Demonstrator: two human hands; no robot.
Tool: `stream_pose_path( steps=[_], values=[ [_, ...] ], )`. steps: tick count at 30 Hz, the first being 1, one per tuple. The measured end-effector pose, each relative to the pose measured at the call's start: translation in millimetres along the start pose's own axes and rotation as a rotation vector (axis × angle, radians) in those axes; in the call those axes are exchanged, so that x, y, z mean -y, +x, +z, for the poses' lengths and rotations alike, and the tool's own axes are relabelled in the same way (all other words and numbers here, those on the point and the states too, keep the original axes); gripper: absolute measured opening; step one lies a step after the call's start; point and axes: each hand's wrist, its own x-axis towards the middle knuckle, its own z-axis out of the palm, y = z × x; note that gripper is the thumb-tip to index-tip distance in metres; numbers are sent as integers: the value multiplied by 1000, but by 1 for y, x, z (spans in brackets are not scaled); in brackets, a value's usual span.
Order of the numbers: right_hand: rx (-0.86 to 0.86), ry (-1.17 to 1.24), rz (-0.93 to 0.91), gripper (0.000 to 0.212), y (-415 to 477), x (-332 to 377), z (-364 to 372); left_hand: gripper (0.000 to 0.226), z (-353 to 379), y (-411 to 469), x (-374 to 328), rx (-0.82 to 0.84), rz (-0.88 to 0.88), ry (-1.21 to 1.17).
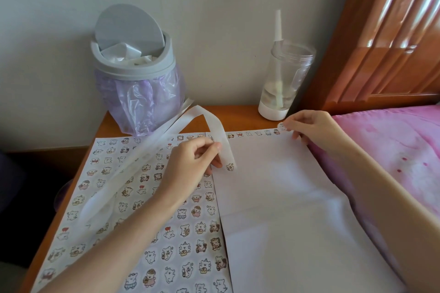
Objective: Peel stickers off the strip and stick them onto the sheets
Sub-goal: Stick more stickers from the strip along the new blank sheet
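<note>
Two white sheets lie side by side on a small wooden table. The left sheet [133, 197] is covered with rows of small bear stickers. The right sheet [281, 197] carries just one row of stickers along its far edge. My left hand [190, 164] pinches the white backing strip [215, 131], which loops up toward the bin; one sticker [230, 166] sits at the strip's near end. My right hand [307, 126] pinches a round sticker [282, 127] at the far right corner of the right sheet.
A grey swing-lid bin [135, 69] with a purple liner stands at the table's back left. A clear tumbler with a straw [283, 78] stands at the back right. A bed with a pink cover [392, 150] and wooden headboard adjoins on the right.
</note>
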Motion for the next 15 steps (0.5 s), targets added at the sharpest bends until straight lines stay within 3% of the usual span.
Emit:
stream_pose_path(
  steps=[15],
  values=[
    [-12,-275,-11,13,30,-27,4,17,0,0,1,-14,-13,106]
  ],
)
